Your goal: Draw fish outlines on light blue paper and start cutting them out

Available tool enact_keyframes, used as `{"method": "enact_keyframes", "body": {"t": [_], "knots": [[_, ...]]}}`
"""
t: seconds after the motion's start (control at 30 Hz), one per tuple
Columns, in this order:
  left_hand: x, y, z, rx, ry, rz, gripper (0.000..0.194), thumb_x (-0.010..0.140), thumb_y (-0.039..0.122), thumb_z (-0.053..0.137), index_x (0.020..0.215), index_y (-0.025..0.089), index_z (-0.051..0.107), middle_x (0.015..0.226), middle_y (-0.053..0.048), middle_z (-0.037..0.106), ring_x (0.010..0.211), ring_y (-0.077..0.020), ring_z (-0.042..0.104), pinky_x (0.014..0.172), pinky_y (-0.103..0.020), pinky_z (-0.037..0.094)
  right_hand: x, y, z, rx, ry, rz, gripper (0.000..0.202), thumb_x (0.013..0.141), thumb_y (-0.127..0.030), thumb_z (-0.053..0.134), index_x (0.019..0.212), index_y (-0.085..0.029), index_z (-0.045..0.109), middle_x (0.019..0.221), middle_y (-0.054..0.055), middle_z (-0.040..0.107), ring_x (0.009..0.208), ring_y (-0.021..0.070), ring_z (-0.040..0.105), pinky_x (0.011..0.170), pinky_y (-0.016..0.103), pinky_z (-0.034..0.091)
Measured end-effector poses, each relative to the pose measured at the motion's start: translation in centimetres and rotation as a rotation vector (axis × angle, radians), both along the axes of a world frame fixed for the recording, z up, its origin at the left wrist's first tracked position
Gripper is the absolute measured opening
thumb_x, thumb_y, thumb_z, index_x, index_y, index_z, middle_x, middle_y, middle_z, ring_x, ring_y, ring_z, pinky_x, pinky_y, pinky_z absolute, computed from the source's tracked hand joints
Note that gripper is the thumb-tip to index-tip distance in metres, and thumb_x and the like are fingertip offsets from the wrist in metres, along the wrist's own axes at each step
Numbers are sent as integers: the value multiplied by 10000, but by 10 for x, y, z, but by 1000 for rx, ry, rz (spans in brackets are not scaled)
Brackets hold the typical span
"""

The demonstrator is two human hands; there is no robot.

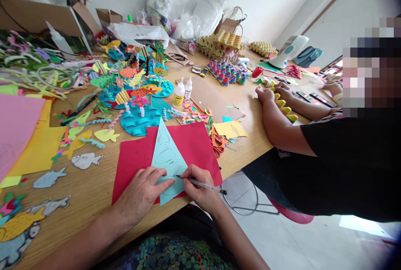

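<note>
Fingers [163, 183] on blue paper [167, 157], glue bottles [179, 93] beyond.

Lighting: bright, even daylight; sunlit patch on floor [360, 224] at lower right. Shadows soft. Focus was sharp centrally; wide-angle lens bowed the table edge [244, 161]; one pixelated block at right.

text: none legible | glue bottles [179, 93]: yellow label, print too small to read
</note>
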State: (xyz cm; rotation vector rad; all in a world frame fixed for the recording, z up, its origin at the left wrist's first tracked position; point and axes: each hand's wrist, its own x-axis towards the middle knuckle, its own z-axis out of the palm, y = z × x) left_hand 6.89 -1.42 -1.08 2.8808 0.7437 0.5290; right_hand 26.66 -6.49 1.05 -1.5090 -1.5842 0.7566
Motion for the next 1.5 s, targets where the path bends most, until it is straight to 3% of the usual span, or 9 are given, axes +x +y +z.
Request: {"method": "enact_keyframes", "body": {"t": [0.17,0.37,0.57,0.77,0.9,1.03,1.13,1.33,1.5], "knots": [[0,0,0,4,1,-6,359,877,70,462,1140,278,588,1097,-40,571,979,-195,494,766,-303,395,1,0,0,-32,32,3,91,687,-138,458,678,-177,540,525,-50,464,459,80,395,444,181,307],[-1,2,5,-30,-14,-5,316,828,5,444,1005,210,606,1066,-41,603,938,-193,512,752,-307,401,5,-1,0,-67,135,13,90,684,-133,460,683,-175,539,529,-55,458,464,78,383,441,181,299],[0,4,10,-90,-61,-9,281,810,6,458,950,199,606,1042,-42,615,923,-192,531,745,-305,422,9,-8,15,-33,179,-38,71,720,-172,486,707,-182,555,536,-46,490,475,90,416,453,193,332],[-4,7,10,-193,-310,4,294,862,36,362,949,189,598,972,-48,606,899,-160,558,783,-268,461,14,-15,12,23,93,-232,78,782,-202,497,733,-183,555,543,-45,515,464,93,445,452,197,357],[-10,15,21,-196,-424,71,281,892,53,356,1007,203,564,1007,-35,584,962,-143,556,838,-245,451,15,-17,7,64,-10,-271,86,816,-215,492,808,-184,573,573,-36,550,477,100,481,468,199,381],[-19,22,40,-176,-302,87,226,902,120,383,984,204,576,983,-32,589,925,-152,569,812,-253,465,16,-17,11,89,-108,-234,102,835,-217,497,835,-185,594,648,-9,611,557,116,555,538,206,418],[-31,21,46,-186,-149,90,262,880,133,377,1014,221,584,1000,-31,592,906,-167,575,793,-278,484,17,-15,14,83,-146,-182,120,848,-229,492,845,-183,602,688,9,638,609,132,588,569,215,428],[-50,8,36,-190,-1,78,358,794,84,404,1070,237,572,1070,-31,594,927,-158,592,786,-245,509,20,-13,11,50,-144,-149,153,871,-244,461,868,-176,599,701,19,648,622,139,598,561,217,426],[-41,-2,26,-195,-30,22,348,806,53,413,1074,220,558,1074,-35,588,965,-157,570,822,-244,500,20,-14,12,57,-129,-95,126,860,-241,482,886,-178,589,723,22,650,648,140,604,580,214,433]]}}
